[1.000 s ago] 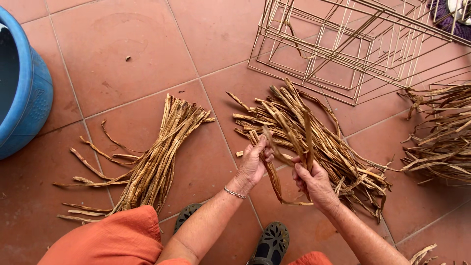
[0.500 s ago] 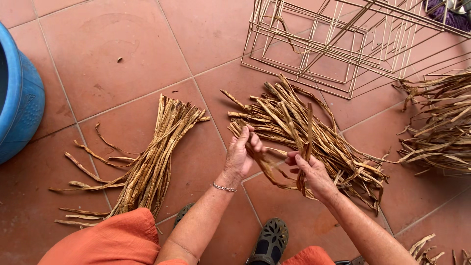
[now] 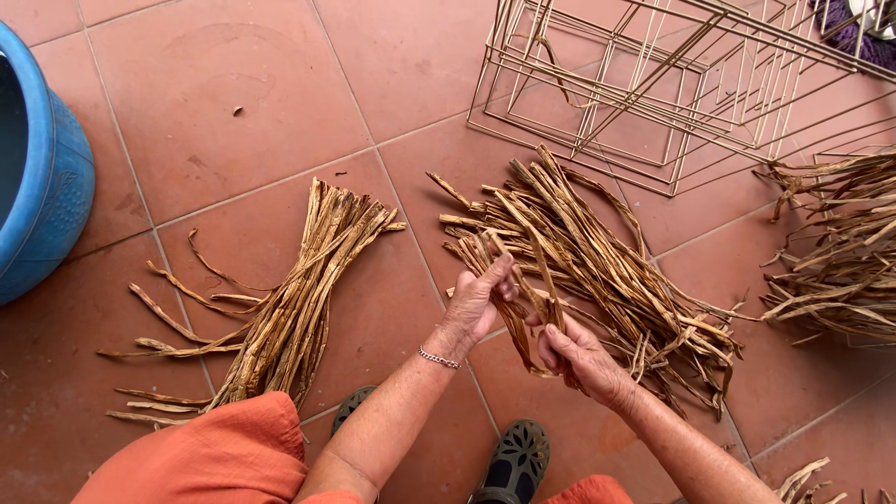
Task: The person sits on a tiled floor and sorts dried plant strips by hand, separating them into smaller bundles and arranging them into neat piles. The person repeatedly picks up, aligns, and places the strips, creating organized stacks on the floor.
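Observation:
My left hand [image 3: 478, 301] and my right hand [image 3: 574, 355] both grip a few dried brown plant strips [image 3: 523, 280] just above the floor. These strips come from a loose pile of dried strips [image 3: 616, 271] spread on the terracotta tiles right behind my hands. A tidier bundle of the same strips [image 3: 294, 299] lies to the left, near my orange-clad knee [image 3: 201, 457]. A thin bracelet circles my left wrist.
A blue plastic tub [image 3: 42, 177] stands at the far left. A metal wire frame [image 3: 672, 84] lies at the top right. Another heap of dried strips [image 3: 840, 252] sits at the right edge. My dark shoes [image 3: 509, 462] are below my hands.
My hands have lifted a few strips off the pile and drawn closer together, the left hand sliding up along them. The piles on the floor have not moved.

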